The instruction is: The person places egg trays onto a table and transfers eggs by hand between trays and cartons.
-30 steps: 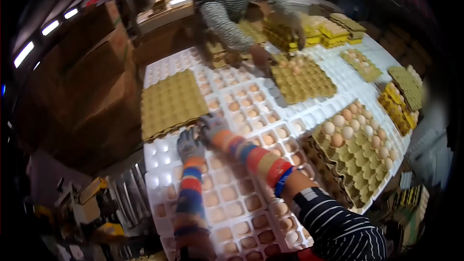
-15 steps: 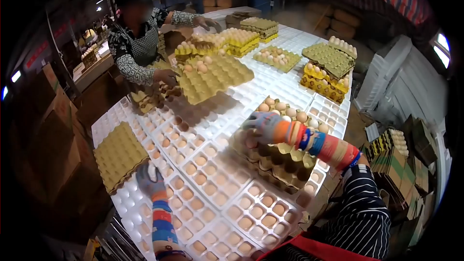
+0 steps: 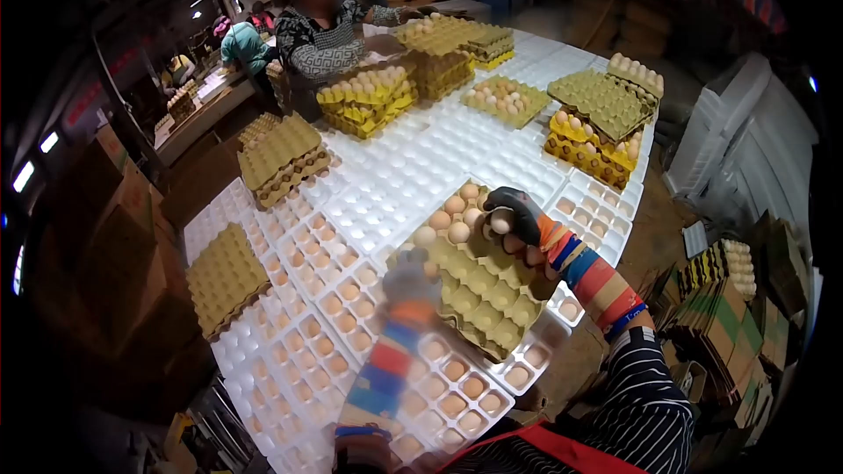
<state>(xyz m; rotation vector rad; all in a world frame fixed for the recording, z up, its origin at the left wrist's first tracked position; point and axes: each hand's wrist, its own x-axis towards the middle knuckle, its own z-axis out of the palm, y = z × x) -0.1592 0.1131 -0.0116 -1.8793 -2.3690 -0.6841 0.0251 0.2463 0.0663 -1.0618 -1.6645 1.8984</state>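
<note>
In the head view, my gloved right hand is curled round a pale egg over the far part of a pulp egg tray. Brown and cream eggs sit at that tray's far end, while its near cups show no eggs. My left hand, smeared by motion, is at the tray's left edge; its fingers cannot be made out. White plastic trays with eggs in square cells lie under and around both hands.
A flat pulp tray lies at the table's left edge, with a tray stack beyond it. Yellow trays of eggs stand before a co-worker. Another stack is at the right; flattened cartons lean below.
My left hand has moved right, from beside the flat pulp tray to the egg tray. My right hand now shows an egg in it. The co-worker no longer holds a tray over the table.
</note>
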